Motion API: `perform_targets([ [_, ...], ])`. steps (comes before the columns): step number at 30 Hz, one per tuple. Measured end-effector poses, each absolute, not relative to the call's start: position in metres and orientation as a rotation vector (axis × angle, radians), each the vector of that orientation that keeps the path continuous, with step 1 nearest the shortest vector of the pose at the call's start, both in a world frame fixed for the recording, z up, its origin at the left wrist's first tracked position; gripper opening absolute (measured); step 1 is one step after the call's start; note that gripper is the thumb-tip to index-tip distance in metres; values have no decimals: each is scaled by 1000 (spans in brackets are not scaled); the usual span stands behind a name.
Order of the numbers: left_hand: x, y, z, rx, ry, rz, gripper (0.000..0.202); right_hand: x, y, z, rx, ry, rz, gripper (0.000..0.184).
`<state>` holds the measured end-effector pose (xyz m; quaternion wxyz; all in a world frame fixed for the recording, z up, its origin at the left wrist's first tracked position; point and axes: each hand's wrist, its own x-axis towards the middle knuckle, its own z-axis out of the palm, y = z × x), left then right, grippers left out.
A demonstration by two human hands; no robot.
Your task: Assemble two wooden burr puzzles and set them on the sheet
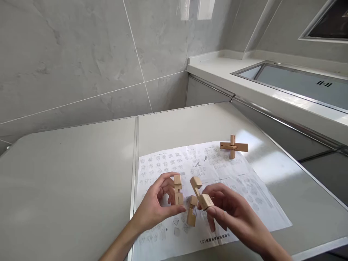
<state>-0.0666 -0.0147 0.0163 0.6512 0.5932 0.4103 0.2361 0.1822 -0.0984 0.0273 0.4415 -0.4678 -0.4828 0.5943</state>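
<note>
My left hand (160, 199) pinches a notched wooden puzzle piece (178, 189) upright between thumb and fingers. In my right hand (227, 208) is a second notched wooden piece (201, 194), tilted, with its lower end between thumb and fingertips. The two held pieces are apart. A third notched wooden piece (191, 214) lies on the printed instruction sheet (212, 174), below and between my hands. Farther back, a cross-shaped wooden assembly (233, 146) rests over the sheet's far right edge.
The sheet is spread on a light folding table (89, 188) with a metal seam to the left of my hands. A grey tiled wall (81, 54) stands behind. To the right runs a white counter (212, 65) with a metal-framed sink (293, 81).
</note>
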Motion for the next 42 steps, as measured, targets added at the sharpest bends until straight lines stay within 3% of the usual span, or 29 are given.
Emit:
perform_targets([
  [5,-71,-11,13,1257,990,638,81,186,-33,26,-735,-1254,1891,34],
  [10,-71,-11,17,1275,994,661,76,191,4,15,-684,-1199,2140,39],
  [17,-66,-17,17,1374,1115,646,72,180,2,6,-802,-1362,1898,31],
  [26,-65,-18,14,1364,1073,653,65,165,-11,3,-1003,-1510,1697,40],
  [42,-67,-18,13,1451,979,655,62,166,-9,5,-1107,-1503,1683,51],
])
